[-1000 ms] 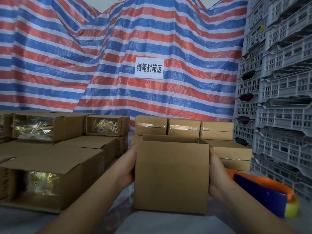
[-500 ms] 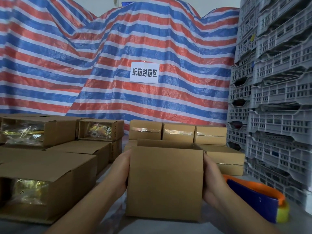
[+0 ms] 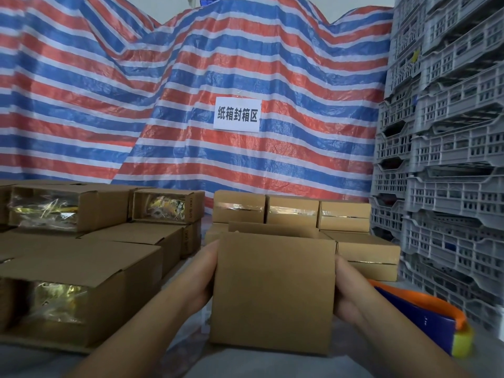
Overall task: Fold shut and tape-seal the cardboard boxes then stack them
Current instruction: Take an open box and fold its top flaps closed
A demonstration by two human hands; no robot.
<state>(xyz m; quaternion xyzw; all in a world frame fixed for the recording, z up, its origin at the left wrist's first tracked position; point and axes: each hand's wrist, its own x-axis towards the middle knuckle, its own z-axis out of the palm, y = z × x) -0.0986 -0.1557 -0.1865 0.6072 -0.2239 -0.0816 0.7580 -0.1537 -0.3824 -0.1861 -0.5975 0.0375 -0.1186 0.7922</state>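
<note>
A small cardboard box (image 3: 272, 293) stands in the middle of the view, its near face turned to the camera, and it serves as the landmark for everything else. Its top is not closed: the far flap rises behind the near edge. The left hand (image 3: 200, 279) lies flat against the box's left side, and the right hand (image 3: 347, 293) presses against its right side, so the box is clamped between the two palms. The fingers of both hands run behind the box's edges and are hidden, so how far they curl cannot be told.

Directly behind the box stands a row of sealed boxes (image 3: 291, 212) with shiny tape across their seams, set on further closed boxes. Just behind and right of the held box lies another taped box (image 3: 366, 257). To the right of the box, near the right forearm, rests a tape dispenser (image 3: 425, 320) with an orange top, a dark blue side and a yellow end. To the left of the box sit open boxes (image 3: 79, 290) lying on their sides, with gold-wrapped contents showing inside. Farther right of the box rise stacked grey plastic crates (image 3: 450, 159). Behind everything hangs a striped tarpaulin (image 3: 136, 91) in red, blue and white, carrying a white paper sign (image 3: 236, 114) above the box.
</note>
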